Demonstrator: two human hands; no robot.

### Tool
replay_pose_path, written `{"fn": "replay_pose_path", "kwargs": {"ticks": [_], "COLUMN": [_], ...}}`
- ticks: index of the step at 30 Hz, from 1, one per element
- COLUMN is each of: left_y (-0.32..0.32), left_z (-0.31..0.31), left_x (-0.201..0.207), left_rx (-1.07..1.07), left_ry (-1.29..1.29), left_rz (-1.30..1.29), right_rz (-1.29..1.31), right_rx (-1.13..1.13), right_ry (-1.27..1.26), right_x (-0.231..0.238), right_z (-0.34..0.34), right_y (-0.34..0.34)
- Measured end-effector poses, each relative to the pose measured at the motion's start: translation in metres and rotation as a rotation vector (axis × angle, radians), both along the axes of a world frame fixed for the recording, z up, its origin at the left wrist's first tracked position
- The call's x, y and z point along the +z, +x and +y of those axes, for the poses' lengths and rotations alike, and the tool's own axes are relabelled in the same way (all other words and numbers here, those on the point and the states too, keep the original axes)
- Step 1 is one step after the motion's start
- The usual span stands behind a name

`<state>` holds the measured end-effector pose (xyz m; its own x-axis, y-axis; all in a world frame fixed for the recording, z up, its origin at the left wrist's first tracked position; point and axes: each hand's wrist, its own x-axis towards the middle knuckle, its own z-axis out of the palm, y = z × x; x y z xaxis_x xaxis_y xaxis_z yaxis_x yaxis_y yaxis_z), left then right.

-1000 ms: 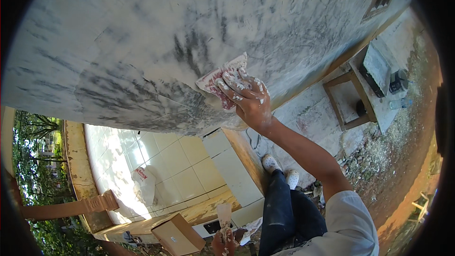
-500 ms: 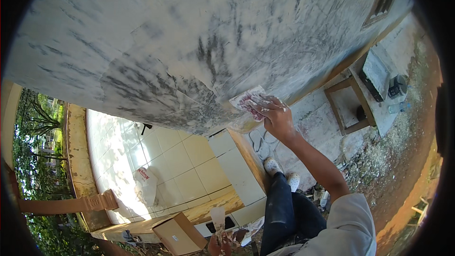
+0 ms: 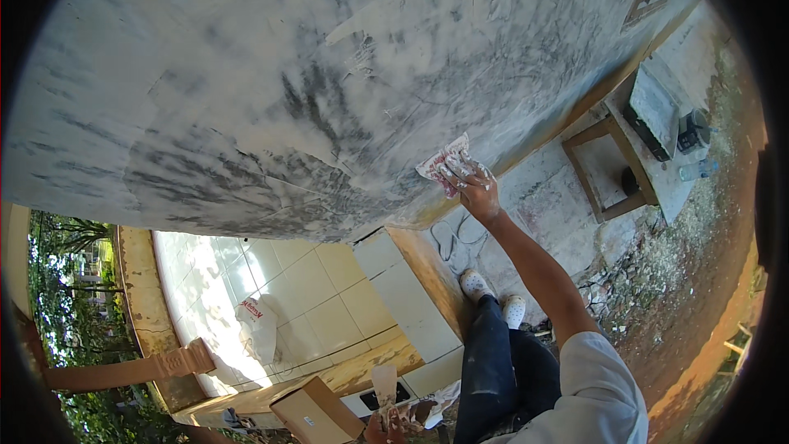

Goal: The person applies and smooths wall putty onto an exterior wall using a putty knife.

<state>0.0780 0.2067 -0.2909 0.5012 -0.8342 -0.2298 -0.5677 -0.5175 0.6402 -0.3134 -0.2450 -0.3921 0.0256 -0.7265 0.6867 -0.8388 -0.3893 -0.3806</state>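
Note:
My right hand (image 3: 475,189) is pressed near the lower part of a grey-white wall (image 3: 246,66) coated in patchy filler. It is closed around a flat, pinkish pad smeared with white paste (image 3: 448,156), whose exact kind I cannot make out. White paste coats my fingers too. At the bottom of the view, my left hand (image 3: 380,429) is closed on a putty knife (image 3: 384,382) with a pale, paste-covered blade pointing up. The lower part of that hand is cut off by the frame edge.
A wooden table or stool (image 3: 608,164) with a black tray (image 3: 649,119), a dark tub (image 3: 693,130) and a plastic bottle (image 3: 699,170) stands at right. A cardboard box (image 3: 316,413) lies near my left hand; a white bag (image 3: 256,329) sits on the tiled ledge (image 3: 329,312).
My right hand with the pad has shifted slightly right and up along the wall. The whole view has tilted a little; my left hand still holds the putty knife low down.

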Motion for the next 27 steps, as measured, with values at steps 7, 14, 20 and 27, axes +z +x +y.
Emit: {"fn": "replay_pose_path", "kwargs": {"ticks": [7, 14, 20, 27], "left_y": [-0.013, -0.072, -0.122, -0.130], "left_z": [-0.045, -0.064, -0.070, -0.039], "left_x": [0.044, 0.114, 0.204, 0.215], "left_rx": [-0.060, -0.030, 0.087, 0.055], "left_ry": [0.033, -0.022, 0.062, -0.102], "left_rz": [-0.137, -0.167, 0.293, 0.334], "right_rz": [-0.050, -0.796, -1.969, -2.054], "right_rx": [-0.105, 0.075, 0.371, 0.722], "right_ry": [0.575, 0.666, 0.860, 0.830], "right_x": [-0.105, 0.055, 0.239, 0.352], "right_z": [0.053, 0.113, 0.142, 0.130], "right_y": [-0.023, -0.010, -0.042, -0.041]}}
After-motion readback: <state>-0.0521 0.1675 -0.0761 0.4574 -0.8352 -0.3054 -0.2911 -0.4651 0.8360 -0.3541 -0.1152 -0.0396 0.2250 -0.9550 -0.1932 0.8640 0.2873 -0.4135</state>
